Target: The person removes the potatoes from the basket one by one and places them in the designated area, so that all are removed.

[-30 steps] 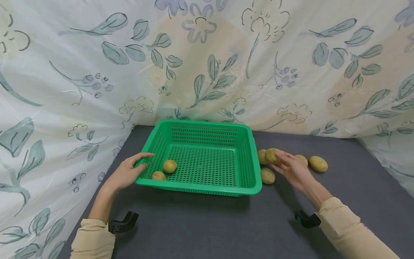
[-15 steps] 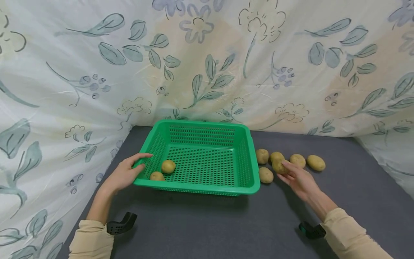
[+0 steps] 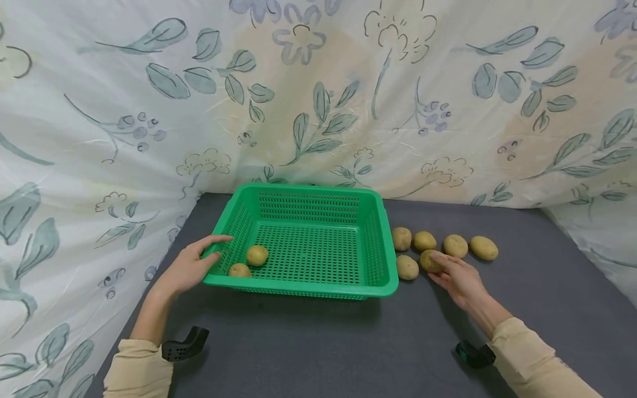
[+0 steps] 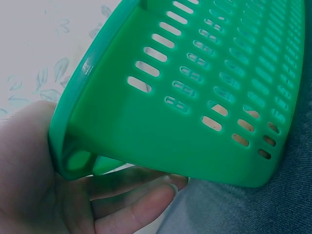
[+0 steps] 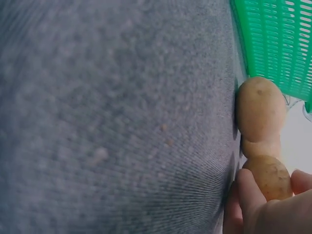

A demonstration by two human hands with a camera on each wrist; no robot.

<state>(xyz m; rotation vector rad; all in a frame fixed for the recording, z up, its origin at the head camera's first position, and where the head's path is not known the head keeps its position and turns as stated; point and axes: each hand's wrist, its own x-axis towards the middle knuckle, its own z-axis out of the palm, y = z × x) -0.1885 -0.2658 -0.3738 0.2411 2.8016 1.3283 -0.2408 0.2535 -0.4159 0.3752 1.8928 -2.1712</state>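
Observation:
A green plastic basket (image 3: 308, 290) with slotted walls stands on the dark table. My left hand (image 3: 191, 265) grips its left rim, and in the left wrist view the rim (image 4: 73, 92) runs between that hand's thumb side and fingers. My right hand (image 3: 460, 279) pinches a potato (image 3: 429, 261) between thumb and fingers, low at the tabletop to the right of the basket. In the right wrist view, the pinched potato (image 5: 269, 179) sits close by another potato (image 5: 262, 108). Two potatoes (image 3: 257, 255) lie inside the basket at its front left.
Beyond my right hand is a row of several potatoes (image 3: 455, 246). One more potato (image 3: 407, 267) lies between the basket's right wall and the held one. A floral curtain (image 3: 318, 99) hangs behind the dark cloth-covered table (image 3: 298, 348).
My right hand has carried its potato from in front of the back row rightward, toward me and down to the tabletop. The left hand stays on the basket rim.

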